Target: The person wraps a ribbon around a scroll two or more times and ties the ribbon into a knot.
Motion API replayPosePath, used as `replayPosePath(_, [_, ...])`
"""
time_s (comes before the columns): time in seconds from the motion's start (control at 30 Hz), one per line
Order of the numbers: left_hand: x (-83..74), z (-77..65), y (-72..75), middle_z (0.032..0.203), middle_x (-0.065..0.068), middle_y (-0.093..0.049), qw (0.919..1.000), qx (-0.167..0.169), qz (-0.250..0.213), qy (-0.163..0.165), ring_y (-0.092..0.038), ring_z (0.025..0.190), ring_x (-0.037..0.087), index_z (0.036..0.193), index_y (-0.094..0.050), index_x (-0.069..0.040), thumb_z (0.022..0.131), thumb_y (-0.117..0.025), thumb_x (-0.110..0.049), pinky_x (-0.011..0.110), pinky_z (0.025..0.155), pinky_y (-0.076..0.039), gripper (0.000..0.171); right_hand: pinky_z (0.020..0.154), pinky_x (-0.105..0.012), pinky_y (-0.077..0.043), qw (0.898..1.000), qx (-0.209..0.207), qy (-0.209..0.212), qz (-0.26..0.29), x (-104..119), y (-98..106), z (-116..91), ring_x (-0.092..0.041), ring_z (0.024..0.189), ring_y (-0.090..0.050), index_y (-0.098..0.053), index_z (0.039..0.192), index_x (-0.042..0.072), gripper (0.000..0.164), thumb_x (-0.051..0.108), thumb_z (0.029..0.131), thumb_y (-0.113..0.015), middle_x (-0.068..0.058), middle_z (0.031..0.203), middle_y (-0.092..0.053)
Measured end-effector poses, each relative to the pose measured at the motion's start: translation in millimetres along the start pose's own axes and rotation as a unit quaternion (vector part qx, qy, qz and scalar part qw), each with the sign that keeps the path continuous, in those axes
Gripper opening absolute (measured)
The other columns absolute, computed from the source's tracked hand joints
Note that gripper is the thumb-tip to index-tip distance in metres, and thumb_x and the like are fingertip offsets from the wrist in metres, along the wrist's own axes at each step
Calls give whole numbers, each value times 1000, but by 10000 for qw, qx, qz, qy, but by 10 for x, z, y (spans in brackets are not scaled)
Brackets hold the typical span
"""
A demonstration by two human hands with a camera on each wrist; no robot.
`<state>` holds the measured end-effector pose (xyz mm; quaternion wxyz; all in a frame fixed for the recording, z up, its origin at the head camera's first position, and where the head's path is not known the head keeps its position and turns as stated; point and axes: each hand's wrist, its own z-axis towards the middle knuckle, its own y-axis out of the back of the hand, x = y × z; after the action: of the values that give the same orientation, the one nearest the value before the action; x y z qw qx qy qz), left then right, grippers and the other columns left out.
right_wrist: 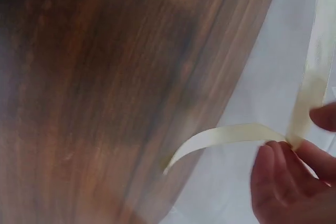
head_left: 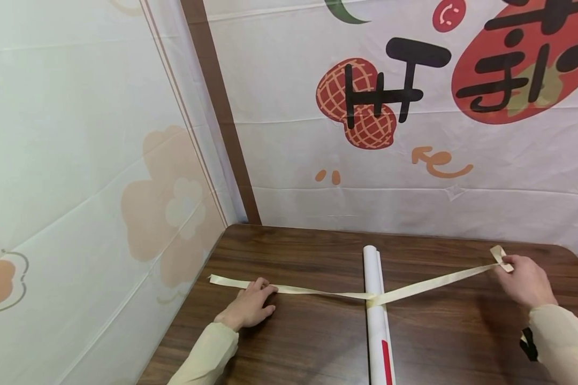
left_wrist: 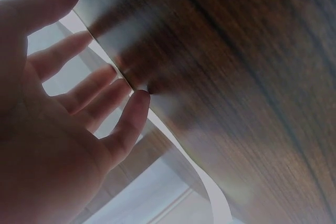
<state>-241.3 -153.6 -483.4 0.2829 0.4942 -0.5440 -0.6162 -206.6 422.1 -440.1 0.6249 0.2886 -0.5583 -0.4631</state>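
A cream ribbon point(head_left: 428, 287) loops around a rolled white paper tube point(head_left: 372, 270) lying lengthwise on the table; its two tails spread left and right. My left hand point(head_left: 251, 305) rests over the left tail, fingers loosely spread; in the left wrist view the fingertips of the left hand point(left_wrist: 58, 140) meet the ribbon point(left_wrist: 212, 192) at the tabletop. At the far right, my right hand point(head_left: 530, 279) pinches the other tail near its end, slightly raised. The right wrist view shows the ribbon point(right_wrist: 226, 134) bent at the pinching right hand point(right_wrist: 294, 182), its short free end hanging toward the table.
The brown wood-grain table point(head_left: 298, 342) meets a printed white cloth wall point(head_left: 284, 149) at the back and another cloth wall point(head_left: 77, 160) on the left. A red strip point(head_left: 387, 361) marks the tube's near part. Something black point(head_left: 528, 345) shows beside the right sleeve.
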Motion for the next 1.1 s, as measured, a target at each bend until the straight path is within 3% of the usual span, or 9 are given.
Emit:
replayPosePath(0.13, [11,2,-13,130,13,-49,10000,1,-15,23,-46,120,31,129,-59,-12,92,-63,-23,57,94,-39,39,64,-47,-45,9985,497,243,-16,-67,-54,10,-44,80,-58,-49,116,-26,48,16,92,-56,-45,110,-53])
replayPosePath(0.27, [8,0,-13,130,13,-49,10000,-1,-15,11,-46,121,31,128,-59,-11,91,-64,-23,57,93,-39,39,67,-50,-49,9944,926,504,-22,-131,-130,-8,-38,77,-62,-53,110,-25,45,15,91,-59,-36,94,-64])
replayPosePath(0.37, [7,1,-12,130,13,-49,10000,4,-17,5,-46,120,31,129,-59,-11,92,-64,-23,57,94,-38,39,74,-55,-49,9893,1344,564,-58,-159,-172,-27,-44,85,-63,-54,107,-25,45,17,91,-59,-28,89,-67])
replayPosePath(0.5, [7,4,-15,130,13,-48,10000,6,-18,-1,-46,120,31,128,-59,-12,92,-64,-23,57,95,-38,39,76,-58,-49,9822,1807,509,-83,-166,-190,-51,-50,92,-61,-59,104,-23,44,19,94,-58,-32,94,-66])
replayPosePath(0.63, [2,7,-14,130,13,-49,10000,-19,-25,-34,-46,120,31,128,-59,-11,92,-63,-23,56,95,-38,38,80,-59,-47,9803,1913,467,-126,-152,-182,-71,-53,97,-59,-60,102,-22,43,21,94,-57,-36,101,-63])
replayPosePath(0.83, [-16,19,-1,130,15,-49,9998,-143,-69,-106,-45,121,33,124,-62,-8,92,-63,-23,55,94,-37,36,74,-51,-49,9797,1951,414,-208,-168,-205,-74,-35,84,-63,-56,105,-21,45,23,93,-57,-21,90,-65])
replayPosePath(0.93, [-31,38,4,127,13,-51,9991,-360,-10,-212,-47,118,32,119,-64,-6,93,-62,-22,55,94,-38,30,69,-47,-48,9805,1902,452,-209,-190,-231,-71,-30,80,-61,-55,105,-19,43,22,92,-58,-20,88,-64])
replayPosePath(1.1, [-86,77,18,120,9,-56,9953,-811,-61,-520,-51,112,29,111,-67,-6,93,-61,-18,50,91,-40,22,73,-53,-49,9845,1640,594,-169,-209,-252,-59,-44,88,-62,-53,108,-22,46,20,90,-61,-32,94,-62])
